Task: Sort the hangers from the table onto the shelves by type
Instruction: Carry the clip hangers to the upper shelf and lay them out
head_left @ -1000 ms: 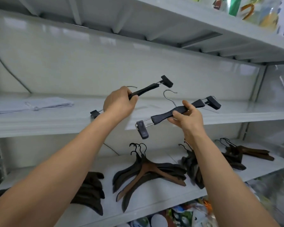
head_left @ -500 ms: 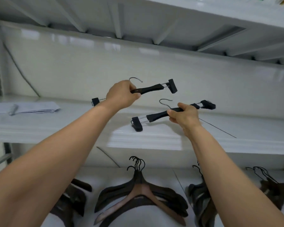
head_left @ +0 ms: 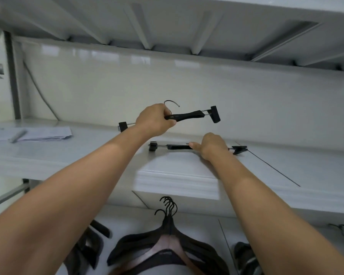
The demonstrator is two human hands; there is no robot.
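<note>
- Down low, a pile of dark coat hangers (head_left: pixel 167 245) lies on the lower shelf (head_left: pixel 246 225).
- Next up, the right hand (head_left: pixel 213 146) rests on a flat clip hanger (head_left: pixel 179 147) lying on the middle shelf (head_left: pixel 87 155); its grip curls over the bar.
- Farther back, the left hand (head_left: pixel 155 121) holds a raised clip hanger (head_left: pixel 189 115) in the air above that shelf, grip closed tight round its middle.
- Papers (head_left: pixel 46 133) lie far left.
</note>
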